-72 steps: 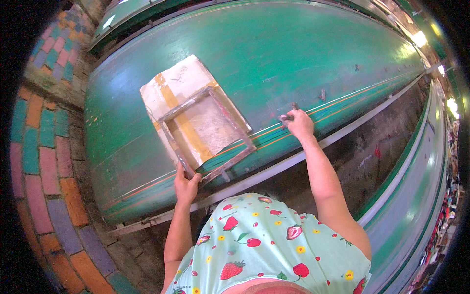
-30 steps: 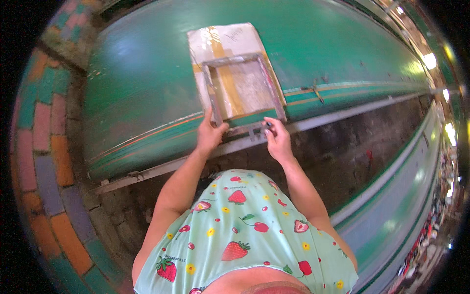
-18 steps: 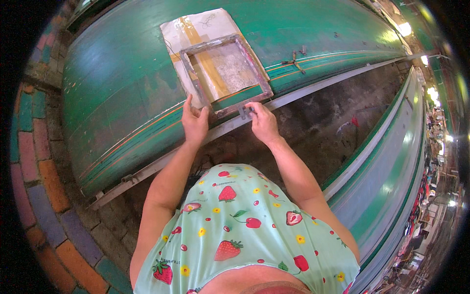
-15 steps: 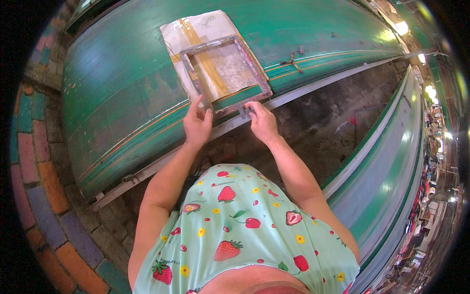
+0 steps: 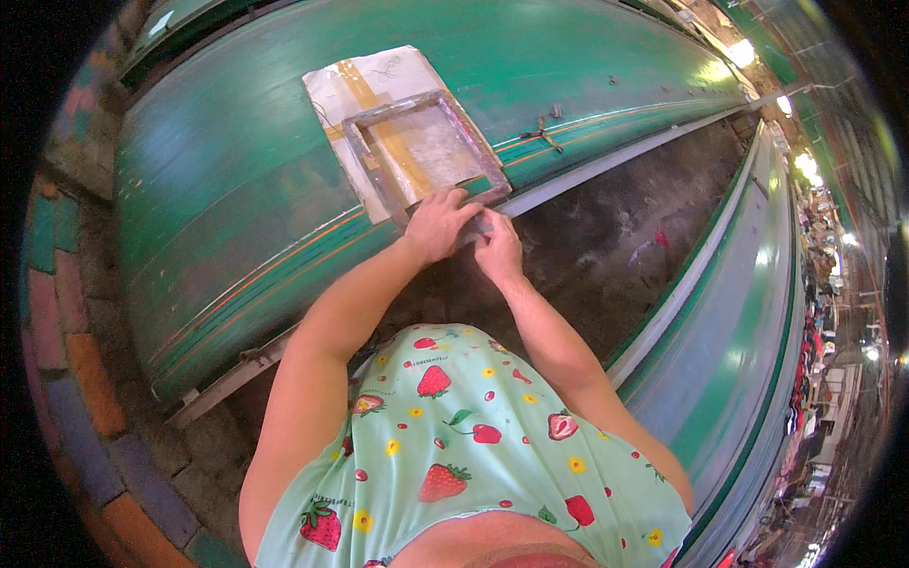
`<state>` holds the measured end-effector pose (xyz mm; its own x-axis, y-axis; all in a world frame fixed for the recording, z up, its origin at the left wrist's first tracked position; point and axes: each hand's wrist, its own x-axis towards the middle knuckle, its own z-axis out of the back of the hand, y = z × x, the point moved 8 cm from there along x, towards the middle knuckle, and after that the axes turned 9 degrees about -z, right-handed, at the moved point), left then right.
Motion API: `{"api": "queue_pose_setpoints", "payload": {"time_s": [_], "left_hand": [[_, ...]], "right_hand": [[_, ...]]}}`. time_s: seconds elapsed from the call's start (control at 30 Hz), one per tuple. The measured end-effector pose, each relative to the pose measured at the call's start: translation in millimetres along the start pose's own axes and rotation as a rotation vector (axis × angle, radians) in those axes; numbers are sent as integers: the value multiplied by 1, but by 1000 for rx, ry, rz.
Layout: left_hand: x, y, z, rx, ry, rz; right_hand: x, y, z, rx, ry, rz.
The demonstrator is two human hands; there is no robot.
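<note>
The left hand is bent over the near side of a worn rectangular frame, its back turned up and its fingers curled. Whether those fingers grip the frame or only rest on it cannot be told. Just beside it, the right hand has its fingers drawn in, with the tips bunched close to the left thumb at the frame's near side. A small greyish piece shows in part between the two hands, but how firmly the right fingertips hold it is hidden.

The frame lies directly beyond both hands, slightly askew, and overlaps a white cardboard sheet that reaches farther from the left hand. A strip of brown tape runs along the sheet and shows again inside the frame. Both lie on a long green table, which spreads ahead and to the left of the left hand; coloured lines follow its near edge.

Beyond the right hand and to its right, a few small tools lie on the table, well apart from the fingers. A pale metal rail extends away to the right of the right hand, beside the dark floor.
</note>
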<state>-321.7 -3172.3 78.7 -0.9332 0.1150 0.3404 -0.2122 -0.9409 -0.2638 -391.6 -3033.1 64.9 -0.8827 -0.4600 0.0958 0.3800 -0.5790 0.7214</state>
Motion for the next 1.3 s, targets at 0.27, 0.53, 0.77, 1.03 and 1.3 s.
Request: {"api": "queue_pose_setpoints", "payload": {"time_s": [0.27,0.53,0.77,1.03,1.3], "left_hand": [[9,6,-30,124,102,-50],[11,0,-30,210,243,-14],[12,-5,-22,184,141,-35],[14,-7,-21,170,145,-27],[18,-20,-11,150,105,-28]], "right_hand": [[4,-26,-19,-263,93,-171],[0,-25,-15,-328,136,-106],[9,-85,-60,368,602,-551],[99,-46,50,130,306,266],[283,-110,96,-545,103,187]]}}
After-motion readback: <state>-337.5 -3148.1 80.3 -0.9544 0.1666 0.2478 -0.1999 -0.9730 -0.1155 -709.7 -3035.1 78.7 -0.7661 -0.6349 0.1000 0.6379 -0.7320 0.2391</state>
